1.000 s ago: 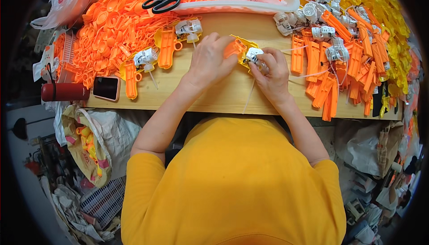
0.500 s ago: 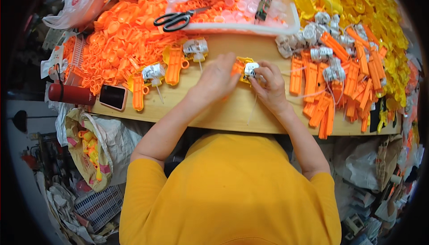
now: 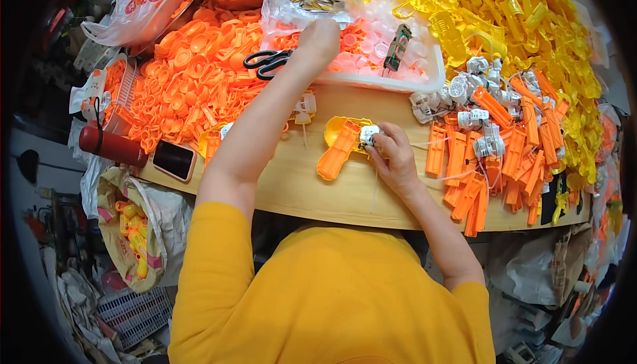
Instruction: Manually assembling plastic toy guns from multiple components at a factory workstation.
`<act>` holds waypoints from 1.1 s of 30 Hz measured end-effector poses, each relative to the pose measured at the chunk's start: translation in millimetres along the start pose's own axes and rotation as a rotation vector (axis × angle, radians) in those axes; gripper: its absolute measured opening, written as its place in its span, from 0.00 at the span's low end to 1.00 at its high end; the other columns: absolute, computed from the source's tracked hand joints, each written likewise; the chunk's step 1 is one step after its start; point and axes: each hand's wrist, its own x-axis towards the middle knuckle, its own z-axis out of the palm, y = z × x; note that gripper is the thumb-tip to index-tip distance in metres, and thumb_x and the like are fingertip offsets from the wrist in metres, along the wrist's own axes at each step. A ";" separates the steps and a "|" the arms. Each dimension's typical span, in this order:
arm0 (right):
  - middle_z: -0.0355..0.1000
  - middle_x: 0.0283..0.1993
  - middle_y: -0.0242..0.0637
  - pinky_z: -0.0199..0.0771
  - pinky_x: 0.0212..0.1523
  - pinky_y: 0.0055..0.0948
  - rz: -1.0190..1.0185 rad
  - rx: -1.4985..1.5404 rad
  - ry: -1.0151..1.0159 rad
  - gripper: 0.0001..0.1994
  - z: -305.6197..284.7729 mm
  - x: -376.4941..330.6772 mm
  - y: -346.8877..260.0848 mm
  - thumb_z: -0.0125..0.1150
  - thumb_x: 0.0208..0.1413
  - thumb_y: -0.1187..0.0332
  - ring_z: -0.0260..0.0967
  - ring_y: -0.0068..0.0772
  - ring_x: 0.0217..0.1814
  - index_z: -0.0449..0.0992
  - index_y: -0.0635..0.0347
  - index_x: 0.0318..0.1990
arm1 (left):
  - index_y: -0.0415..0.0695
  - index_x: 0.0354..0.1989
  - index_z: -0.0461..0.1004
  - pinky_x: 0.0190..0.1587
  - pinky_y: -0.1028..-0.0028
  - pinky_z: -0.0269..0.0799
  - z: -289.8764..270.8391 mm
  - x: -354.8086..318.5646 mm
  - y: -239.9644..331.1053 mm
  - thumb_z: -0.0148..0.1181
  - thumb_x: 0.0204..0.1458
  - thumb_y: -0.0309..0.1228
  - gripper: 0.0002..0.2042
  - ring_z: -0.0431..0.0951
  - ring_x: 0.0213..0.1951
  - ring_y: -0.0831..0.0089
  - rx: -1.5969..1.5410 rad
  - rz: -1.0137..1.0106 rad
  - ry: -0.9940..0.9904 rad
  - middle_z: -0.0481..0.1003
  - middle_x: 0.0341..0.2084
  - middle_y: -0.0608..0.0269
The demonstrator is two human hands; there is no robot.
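The toy (image 3: 340, 149) is on the person's side of the tray (image 3: 378, 84), its white part (image 3: 368, 136) pinched in the right hand (image 3: 397, 159). Hands apart: the left hand (image 3: 320, 43) is over the tray's left side, its grip hidden.

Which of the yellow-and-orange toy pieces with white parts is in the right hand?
The rightmost piece: the right hand grips its white part. The other two pieces lie farther left, partly behind the left arm.

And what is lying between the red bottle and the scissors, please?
In the head view, a heap of orange plastic parts lies between the red bottle and the scissors.
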 end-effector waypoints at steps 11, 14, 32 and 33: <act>0.68 0.48 0.52 0.74 0.42 0.36 -0.007 -0.011 0.010 0.16 -1.9 0.8 2.0 0.66 0.44 0.79 0.68 0.51 0.46 0.70 0.64 0.41 | 0.38 0.32 0.80 0.34 0.66 0.75 -0.2 24.1 2.5 0.60 0.48 0.28 0.07 0.80 0.33 0.64 -0.359 -0.044 -0.239 0.79 0.28 0.52; 0.68 0.47 0.52 0.74 0.41 0.36 -0.015 -0.005 0.014 0.16 -1.0 -0.7 1.6 0.66 0.44 0.79 0.68 0.51 0.46 0.70 0.65 0.41 | 0.35 0.30 0.79 0.32 0.71 0.75 -15.0 12.3 -0.9 0.64 0.48 0.28 0.07 0.79 0.29 0.71 -0.978 -0.293 -0.342 0.78 0.25 0.57; 0.69 0.48 0.50 0.71 0.47 0.37 0.009 -0.004 0.016 0.15 3.3 -3.5 5.2 0.66 0.45 0.78 0.68 0.51 0.50 0.70 0.63 0.42 | 0.41 0.31 0.74 0.36 0.71 0.73 -7.2 -190.8 37.6 0.65 0.41 0.23 0.08 0.77 0.32 0.66 -0.572 0.514 0.022 0.78 0.31 0.62; 0.69 0.49 0.50 0.72 0.47 0.37 0.000 -0.010 0.015 0.16 3.4 -4.0 4.9 0.66 0.45 0.78 0.68 0.50 0.50 0.70 0.63 0.42 | 0.41 0.31 0.74 0.36 0.71 0.73 -4.2 -197.5 37.0 0.65 0.41 0.23 0.08 0.77 0.32 0.66 -0.572 0.513 0.021 0.78 0.31 0.62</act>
